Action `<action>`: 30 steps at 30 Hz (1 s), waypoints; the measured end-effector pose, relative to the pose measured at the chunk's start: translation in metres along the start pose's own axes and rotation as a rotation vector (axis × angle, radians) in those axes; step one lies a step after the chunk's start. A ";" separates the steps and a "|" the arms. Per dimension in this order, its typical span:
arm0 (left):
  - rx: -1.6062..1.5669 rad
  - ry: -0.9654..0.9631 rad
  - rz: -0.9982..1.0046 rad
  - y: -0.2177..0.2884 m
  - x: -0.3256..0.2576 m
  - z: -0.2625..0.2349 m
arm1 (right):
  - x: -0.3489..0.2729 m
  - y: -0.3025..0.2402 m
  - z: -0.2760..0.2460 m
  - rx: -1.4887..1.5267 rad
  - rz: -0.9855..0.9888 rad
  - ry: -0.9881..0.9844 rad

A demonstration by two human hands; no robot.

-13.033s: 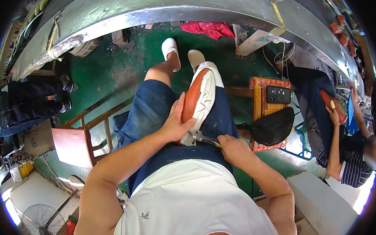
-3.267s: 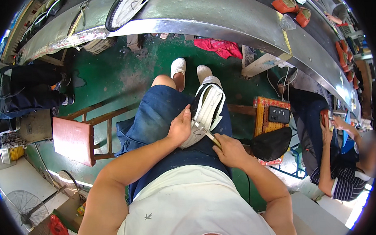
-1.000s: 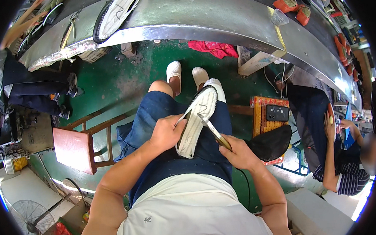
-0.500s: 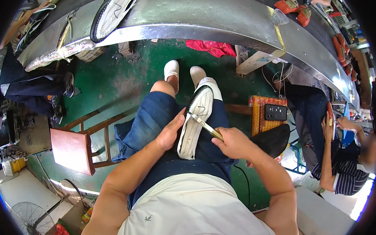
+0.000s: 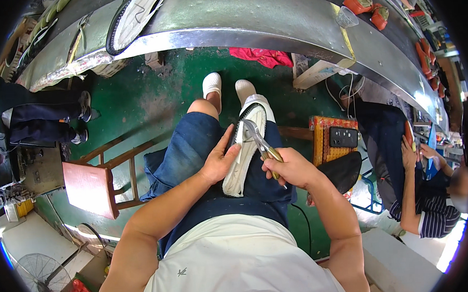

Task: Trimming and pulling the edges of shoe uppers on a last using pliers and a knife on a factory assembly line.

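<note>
Across my lap lies an unfinished shoe (image 5: 235, 173), underside up, with a pale white bottom and a black ribbed edge around its toe, which points away from me. My left hand (image 5: 219, 162) grips its left side, fingers along the edge and thumb over the bottom. In my right hand (image 5: 292, 168) is a pair of shoemaker's pincers (image 5: 262, 142), metal with brassy handles. Their curved head rests over the front part of the bottom; whether the jaws nip anything is too small to tell. A leg protector of white cloth (image 5: 266, 107) covers my right knee beneath the toe.
A metal-edged workbench (image 5: 228, 21) spans the far side, bearing another upturned shoe (image 5: 129, 26) and orange shoes (image 5: 358, 5). A wooden stool (image 5: 89, 189) stands left. At right are a beaded seat (image 5: 323, 148) with a phone (image 5: 343, 137) on it and a seated co-worker (image 5: 430, 210).
The pincers have turned and shifted towards the toe, their handles now spread in my right hand. My left hand's fingers have stretched forward along the shoe's edge.
</note>
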State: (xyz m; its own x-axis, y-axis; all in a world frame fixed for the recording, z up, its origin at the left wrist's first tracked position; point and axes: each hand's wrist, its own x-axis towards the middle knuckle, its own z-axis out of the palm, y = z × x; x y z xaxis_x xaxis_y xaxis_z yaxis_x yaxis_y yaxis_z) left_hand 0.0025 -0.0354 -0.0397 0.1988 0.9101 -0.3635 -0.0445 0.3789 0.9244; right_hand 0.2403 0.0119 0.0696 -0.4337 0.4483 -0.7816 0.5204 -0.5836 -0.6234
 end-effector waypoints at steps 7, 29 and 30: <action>0.209 0.010 0.141 0.008 -0.001 0.002 | -0.005 0.024 0.022 -0.324 -0.321 0.236; 0.633 -0.051 0.296 0.045 0.003 0.000 | -0.009 0.030 -0.012 0.156 -0.185 0.101; 0.642 -0.052 0.311 0.043 0.002 0.002 | -0.006 0.020 -0.007 0.054 -0.255 0.230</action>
State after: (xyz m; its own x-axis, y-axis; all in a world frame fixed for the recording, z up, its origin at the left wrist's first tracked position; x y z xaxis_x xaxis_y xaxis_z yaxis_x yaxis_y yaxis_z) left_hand 0.0027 -0.0173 -0.0011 0.3176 0.9448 -0.0808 0.4751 -0.0848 0.8758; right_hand 0.2583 0.0020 0.0615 -0.3642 0.7220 -0.5883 0.3745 -0.4648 -0.8023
